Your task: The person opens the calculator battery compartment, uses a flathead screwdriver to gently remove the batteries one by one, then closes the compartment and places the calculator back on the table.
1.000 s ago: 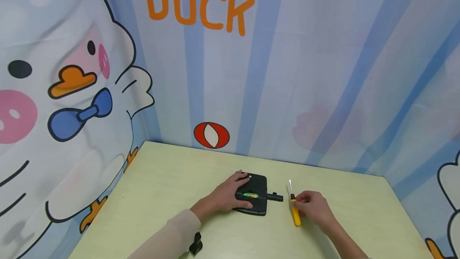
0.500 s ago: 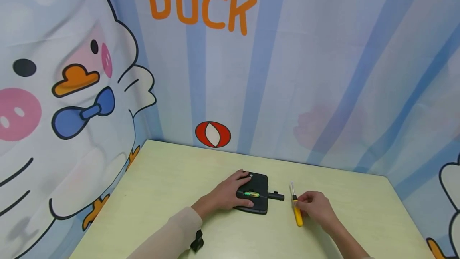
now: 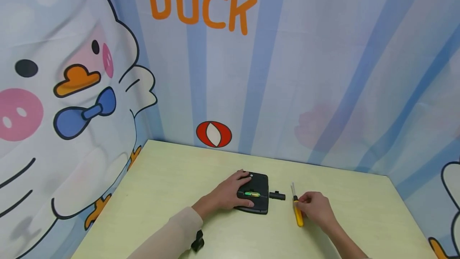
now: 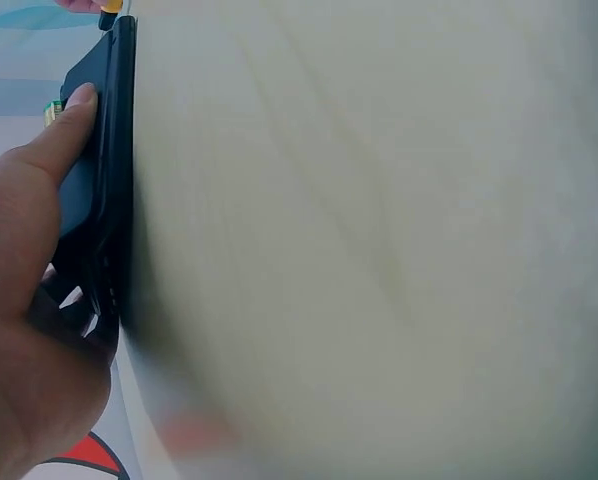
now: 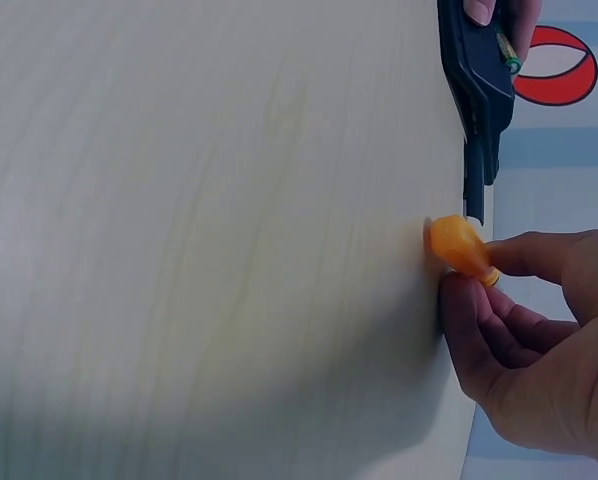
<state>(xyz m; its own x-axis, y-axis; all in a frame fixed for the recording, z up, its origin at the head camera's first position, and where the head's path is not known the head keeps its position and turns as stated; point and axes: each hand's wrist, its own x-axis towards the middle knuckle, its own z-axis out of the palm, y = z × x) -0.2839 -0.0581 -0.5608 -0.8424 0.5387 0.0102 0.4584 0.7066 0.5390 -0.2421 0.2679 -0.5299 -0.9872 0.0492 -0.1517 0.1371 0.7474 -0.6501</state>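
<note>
A flat black plastic device (image 3: 261, 185) lies on the table, a green battery (image 3: 252, 194) showing in a slot on its upper face. From its right edge sticks out a short black stem (image 3: 277, 196). My left hand (image 3: 227, 193) rests over the device's left part, fingers spread and thumb (image 4: 67, 130) laid along its face; that end is hidden beneath the palm. To the right of the stem, my right hand (image 3: 317, 207) pinches a yellow-handled screwdriver (image 3: 298, 217) near its black collar, between thumb and fingers. Its metal shaft points away from me, apart from the device.
The pale wooden table (image 3: 172, 179) ends at a striped blue cloth backdrop (image 3: 230, 71) printed with ducks. A small black object (image 3: 197, 242) sits beside the left sleeve (image 3: 172, 231).
</note>
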